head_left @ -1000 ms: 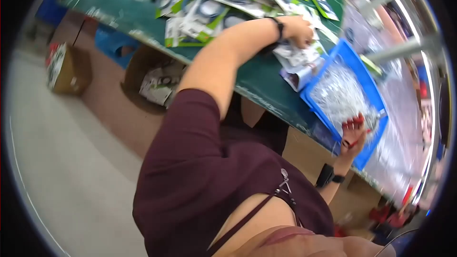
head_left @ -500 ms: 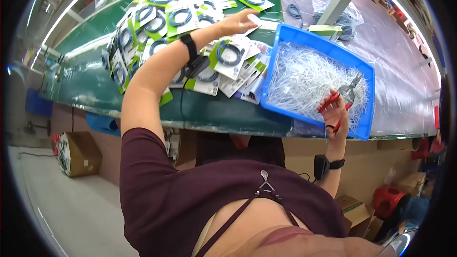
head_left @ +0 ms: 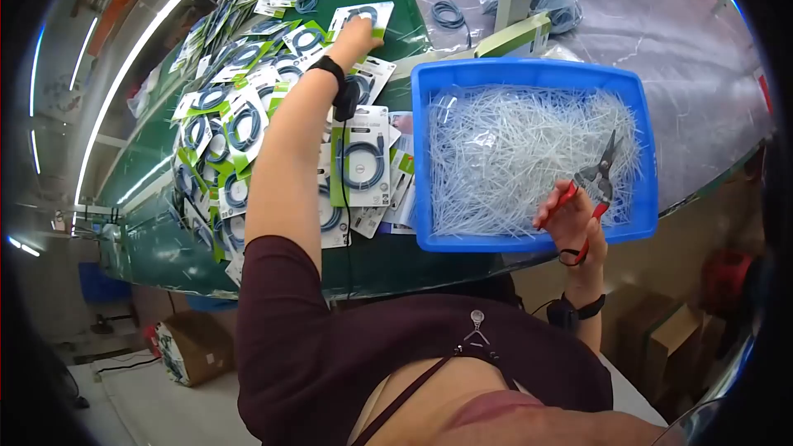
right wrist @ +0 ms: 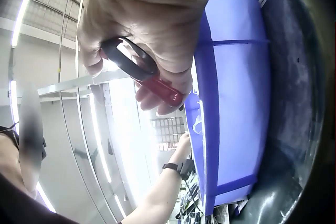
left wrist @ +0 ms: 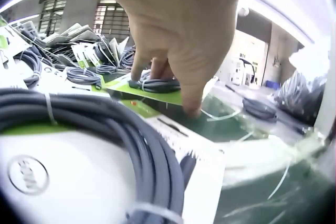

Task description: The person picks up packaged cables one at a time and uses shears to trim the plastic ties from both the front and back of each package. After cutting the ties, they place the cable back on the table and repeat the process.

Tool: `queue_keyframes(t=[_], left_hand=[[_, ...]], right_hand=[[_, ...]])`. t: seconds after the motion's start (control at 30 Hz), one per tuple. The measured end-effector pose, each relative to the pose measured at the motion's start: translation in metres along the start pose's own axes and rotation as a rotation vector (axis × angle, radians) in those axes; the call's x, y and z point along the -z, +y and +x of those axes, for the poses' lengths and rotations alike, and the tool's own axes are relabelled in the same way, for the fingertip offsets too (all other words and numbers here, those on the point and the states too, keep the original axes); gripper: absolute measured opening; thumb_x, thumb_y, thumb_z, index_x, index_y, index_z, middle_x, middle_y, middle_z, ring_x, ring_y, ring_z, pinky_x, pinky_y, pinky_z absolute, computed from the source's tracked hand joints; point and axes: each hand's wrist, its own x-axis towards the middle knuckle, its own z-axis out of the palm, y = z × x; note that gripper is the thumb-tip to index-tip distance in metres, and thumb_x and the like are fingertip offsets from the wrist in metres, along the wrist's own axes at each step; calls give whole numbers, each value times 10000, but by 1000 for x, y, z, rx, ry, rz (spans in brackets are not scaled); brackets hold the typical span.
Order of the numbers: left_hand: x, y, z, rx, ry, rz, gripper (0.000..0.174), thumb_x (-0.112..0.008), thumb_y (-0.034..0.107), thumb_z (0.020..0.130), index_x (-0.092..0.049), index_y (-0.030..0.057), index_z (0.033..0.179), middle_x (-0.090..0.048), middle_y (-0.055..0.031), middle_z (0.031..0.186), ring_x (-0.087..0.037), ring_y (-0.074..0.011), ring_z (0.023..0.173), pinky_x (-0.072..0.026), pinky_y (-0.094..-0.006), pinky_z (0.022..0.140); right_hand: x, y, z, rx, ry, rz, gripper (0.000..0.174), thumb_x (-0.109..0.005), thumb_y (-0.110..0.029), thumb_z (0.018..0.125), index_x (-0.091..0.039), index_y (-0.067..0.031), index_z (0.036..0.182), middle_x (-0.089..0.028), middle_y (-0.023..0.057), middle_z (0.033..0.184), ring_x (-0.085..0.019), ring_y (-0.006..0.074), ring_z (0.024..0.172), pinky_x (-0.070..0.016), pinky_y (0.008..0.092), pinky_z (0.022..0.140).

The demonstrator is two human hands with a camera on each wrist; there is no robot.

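From the head view, our left hand (head_left: 355, 40) reaches over a carded cable (head_left: 380, 11) at the far edge of a heap of packs (head_left: 361, 167) on the green surface (head_left: 396, 271). Our right hand (head_left: 572, 230) grips red-handled snips (head_left: 596, 175), palm up, above a blue tray (head_left: 529, 69) of clear strips (head_left: 496, 157). The packs overlap loosely, so a pull on one could, we judge, drag its neighbours or start a slide. A black cord (head_left: 344, 147) trails from our left wrist across the packs and might snag a corner. Bare metal blades (head_left: 609, 155) point away from us; a careless swing toward the left hand could nick skin or a cable.

From the left wrist, our fingers and thumb are spread, fingertips on the coil (left wrist: 157, 85), thumb down beside the card. Lifting by the coil alone might strain its fastening; whether the card is pinched, we cannot tell.

From the right wrist, our fingers curl about the red handle (right wrist: 164, 90), black loop (right wrist: 128, 61) by the thumb. A slack hold could drop the snips among the strips.
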Motion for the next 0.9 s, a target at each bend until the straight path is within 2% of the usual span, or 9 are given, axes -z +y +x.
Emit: queue_keyframes(t=[0.07,0.1,0.17,0.2,0.27,0.4,0.47,0.57,0.9], left_hand=[[31,-13,-18,84,135,-334,486,-709,325,816,-581,9,1162,-611,-176,1185,-585,-399,1064,-496,-524,897],[53,-12,-36,87,132,-319,486,-709,325,816,-581,9,1162,-611,-176,1185,-585,-399,1064,-496,-524,897],[91,-4,-93,298,277,-1482,363,-615,278,920,-570,6,1156,-615,-186,1177,-607,-300,1069,-513,-504,921],[99,-4,-117,298,291,-1470,363,-615,278,920,-570,6,1156,-615,-186,1177,-607,-300,1069,-513,-504,921],[112,-2,-162,37,306,-1858,363,-537,276,975,-515,13,1225,-605,-174,1178,-596,-291,1094,-499,-542,942],[131,55,-245,-73,310,-2078,379,-510,246,984,-470,10,1278,-584,-189,1205,-582,-303,1129,-480,-575,956],[133,89,-270,-127,297,-2149,377,-484,242,992,-465,3,1283,-585,-195,1203,-579,-304,1139,-475,-564,969],[125,134,-300,-163,255,-2213,385,-450,245,1002,-452,-5,1294,-580,-197,1214,-573,-305,1153,-471,-556,981],[105,227,-342,-212,194,-2102,430,-335,245,1014,-380,-5,1362,-522,-168,1312,-539,-305,1210,-458,-537,999]], right_hand=[[-2,-2,0,9,-31,-29,739,-577,-520,876,-412,23,1350,-533,102,1107,-549,217,1010,-452,371,878],[-2,-3,-1,18,-48,-48,740,-574,-524,876,-413,21,1351,-532,102,1106,-547,214,1005,-452,365,870],[-2,-2,-3,40,-72,-36,719,-576,-502,881,-417,21,1348,-533,99,1102,-547,211,992,-452,357,857],[-3,-1,-3,63,-89,-38,698,-578,-480,887,-421,22,1346,-534,96,1098,-546,208,979,-452,349,844],[-9,-1,-2,94,-113,-34,678,-580,-458,892,-425,23,1344,-535,94,1094,-546,204,966,-452,342,831],[-29,1,-6,106,-18,-446,654,-630,-425,875,-454,22,1318,-556,70,1049,-546,182,905,-451,321,827],[-49,5,-9,293,-32,-1111,595,-730,-289,807,-501,4,1272,-570,87,1010,-562,199,876,-463,320,795],[-61,19,-10,465,106,-1378,584,-776,-205,742,-525,-9,1231,-579,115,992,-570,235,852,-475,337,771],[-51,10,-35,491,239,-1576,549,-766,-250,753,-549,-9,1196,-597,138,999,-583,282,847,-484,362,759]])
